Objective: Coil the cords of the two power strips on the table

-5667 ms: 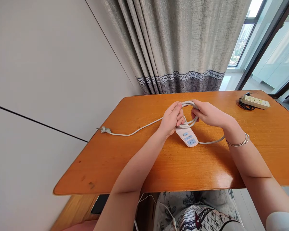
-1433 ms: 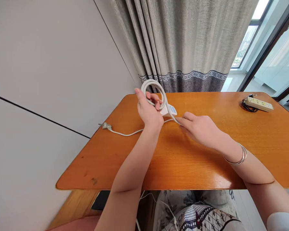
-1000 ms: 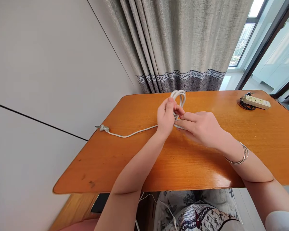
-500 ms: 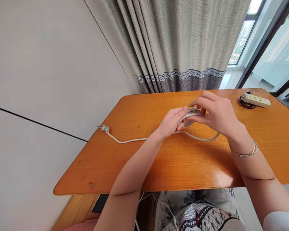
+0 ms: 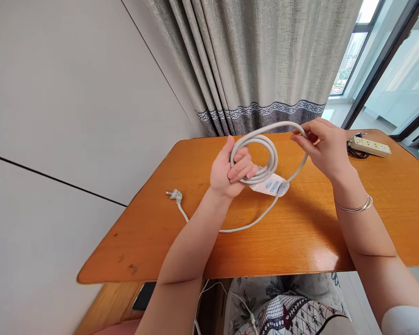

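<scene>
My left hand (image 5: 234,170) is closed around one side of a coiled white power cord (image 5: 273,151), held up over the table. A loose stretch of the same cord arches over to my right hand (image 5: 323,144), whose thumb and fingers pinch it. From there it drops to the tabletop and curves left under my left forearm. Its plug (image 5: 175,195) lies on the table to the left, prongs pointing left. Behind and below the coil rests a white power strip (image 5: 273,184) with blue sockets or switches, partly hidden by the coil and my left hand.
The orange wooden table (image 5: 153,237) spans the view. At its back right lies a second, cream power strip (image 5: 372,146) with a bundled black cord (image 5: 356,151). A grey curtain (image 5: 265,60) hangs behind the far edge. Thin white cables (image 5: 242,302) hang below the near edge.
My hands have moved apart, the left one leftward and turned, so the coil now opens toward me. A loop of cord stretches to my right hand. The plug has slid right, and the white strip shows.
</scene>
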Tool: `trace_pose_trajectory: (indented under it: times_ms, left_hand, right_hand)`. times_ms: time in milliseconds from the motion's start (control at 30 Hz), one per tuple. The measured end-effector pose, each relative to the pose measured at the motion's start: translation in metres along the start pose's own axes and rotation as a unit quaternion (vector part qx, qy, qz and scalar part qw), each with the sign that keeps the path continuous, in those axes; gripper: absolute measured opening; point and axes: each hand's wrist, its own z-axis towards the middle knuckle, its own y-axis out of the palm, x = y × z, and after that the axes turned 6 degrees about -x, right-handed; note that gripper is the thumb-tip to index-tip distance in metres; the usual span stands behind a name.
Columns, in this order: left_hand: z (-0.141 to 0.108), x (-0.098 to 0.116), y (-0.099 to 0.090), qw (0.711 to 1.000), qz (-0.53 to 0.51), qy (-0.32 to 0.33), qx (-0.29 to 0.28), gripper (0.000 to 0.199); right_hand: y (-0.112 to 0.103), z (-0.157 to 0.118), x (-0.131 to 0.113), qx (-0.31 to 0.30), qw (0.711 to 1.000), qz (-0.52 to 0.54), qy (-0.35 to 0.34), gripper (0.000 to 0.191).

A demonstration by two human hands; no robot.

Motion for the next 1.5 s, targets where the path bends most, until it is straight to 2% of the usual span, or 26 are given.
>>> trace_pose_trajectory:
  times_ms: [67,133,267,400,467,500,533,633,700,767,833,1033,1300,1400,1500]
  left_hand:
    - [-0.001,0.003,0.001,0.997,-0.039,0.055,0.028,0.060]
    - [-0.001,0.005,0.001,0.992,-0.066,0.098,0.050,0.057]
    - [0.000,0.015,-0.002,0.977,-0.104,0.158,0.093,0.054]
    - [0.000,0.026,-0.007,0.962,-0.134,0.199,0.132,0.053]
    - [-0.001,0.029,-0.008,0.957,-0.134,0.210,0.151,0.052]
    - [-0.001,0.030,-0.008,0.955,-0.132,0.213,0.160,0.052]
    - [-0.001,0.030,-0.007,0.954,-0.130,0.215,0.167,0.052]
    - [0.001,0.028,-0.006,0.953,-0.125,0.214,0.175,0.052]
    - [0.002,0.025,-0.005,0.951,-0.120,0.219,0.179,0.054]
    - [0.003,0.023,-0.006,0.947,-0.111,0.236,0.190,0.055]
    - [0.004,0.020,-0.005,0.938,-0.100,0.260,0.205,0.057]
    - [0.008,0.005,0.001,0.911,-0.049,0.326,0.249,0.062]
    - [0.012,-0.019,0.002,0.914,0.081,0.314,0.245,0.060]
    - [0.013,-0.028,-0.002,0.916,0.131,0.310,0.220,0.058]
    - [0.013,-0.033,-0.006,0.929,0.156,0.280,0.183,0.056]
  right_hand:
    - [0.007,0.001,0.000,-0.048,0.995,0.076,0.035,0.013]
    - [0.013,0.000,0.000,-0.112,0.979,0.153,0.078,0.013]
    - [0.023,0.000,0.003,-0.220,0.918,0.297,0.141,0.017]
    - [0.033,0.002,0.011,-0.264,0.846,0.428,0.177,0.021]
    - [0.040,0.002,0.014,-0.254,0.833,0.453,0.191,0.024]
    - [0.045,0.001,0.015,-0.238,0.840,0.447,0.195,0.026]
    - [0.049,0.000,0.015,-0.212,0.859,0.422,0.194,0.027]
    - [0.059,-0.003,0.007,-0.142,0.943,0.250,0.166,0.035]
    - [0.060,-0.006,-0.005,-0.168,0.969,0.122,0.134,0.040]
    - [0.059,-0.009,-0.021,-0.248,0.962,0.034,0.109,0.044]
    - [0.057,-0.012,-0.037,-0.320,0.942,-0.027,0.097,0.049]
    - [0.062,-0.023,-0.076,-0.441,0.885,-0.135,0.063,0.062]
    - [0.050,-0.029,-0.098,-0.483,0.862,-0.150,-0.007,0.058]
    - [0.045,-0.029,-0.100,-0.482,0.863,-0.149,-0.034,0.048]
    - [0.039,-0.028,-0.099,-0.469,0.869,-0.151,-0.053,0.035]
